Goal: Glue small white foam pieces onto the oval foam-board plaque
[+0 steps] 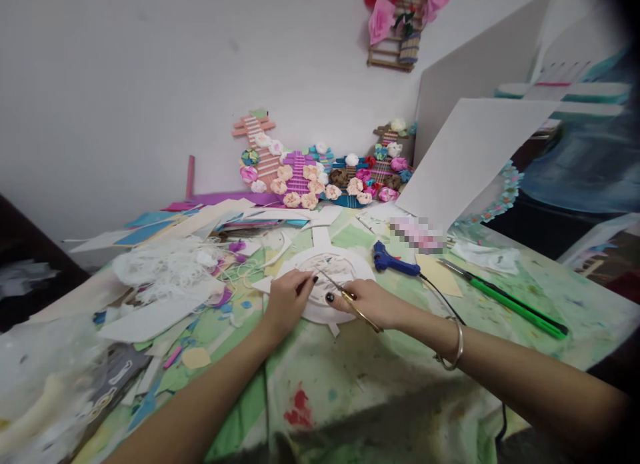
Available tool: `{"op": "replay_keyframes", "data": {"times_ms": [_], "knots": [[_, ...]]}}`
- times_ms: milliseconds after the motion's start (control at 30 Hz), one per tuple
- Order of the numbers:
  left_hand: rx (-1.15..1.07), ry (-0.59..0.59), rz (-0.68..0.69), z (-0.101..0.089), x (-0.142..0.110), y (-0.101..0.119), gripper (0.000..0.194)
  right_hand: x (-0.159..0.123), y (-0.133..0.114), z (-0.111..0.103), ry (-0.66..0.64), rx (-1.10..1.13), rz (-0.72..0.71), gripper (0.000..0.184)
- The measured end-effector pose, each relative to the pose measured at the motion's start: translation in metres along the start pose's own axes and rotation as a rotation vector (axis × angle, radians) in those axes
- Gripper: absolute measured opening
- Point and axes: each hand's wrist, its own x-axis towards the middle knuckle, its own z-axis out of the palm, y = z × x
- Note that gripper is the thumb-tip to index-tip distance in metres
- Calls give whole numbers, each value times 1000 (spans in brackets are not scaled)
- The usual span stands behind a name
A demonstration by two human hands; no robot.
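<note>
My right hand [377, 303] holds a pair of scissors [361, 312] by the gold-coloured handles, with the thin blades pointing left and away from me. Opposite it, my left hand [286, 303] is closed in a pinch right at the blade tips; what its fingers grip is too small to make out. Both hands are over a white round board [369, 269] with a flat strip [321, 236] leading away from its far side. Small pale scraps [333, 261] lie within the board's ring. Part of its near edge is hidden by my hands.
Right of the board lie a blue glue gun [395, 261] with a black cord and a green utility knife [520, 307]. White shredded strands [167, 267] and paper scraps are heaped at left. Decorated guitar-like crafts [300, 174] lean along the wall; a white panel [475, 157] stands right.
</note>
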Motion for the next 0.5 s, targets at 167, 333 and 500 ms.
{"op": "replay_keyframes", "data": {"times_ms": [167,333,500], "knots": [[-9,-38,83,2,-2,4,18,1,-6,5,-7,-70,-52,55],[14,-65,143,1,-3,7,21,6,-5,9,-30,9,-1,51],[29,-84,151,2,-4,6,22,7,-1,12,-48,89,6,49]]}}
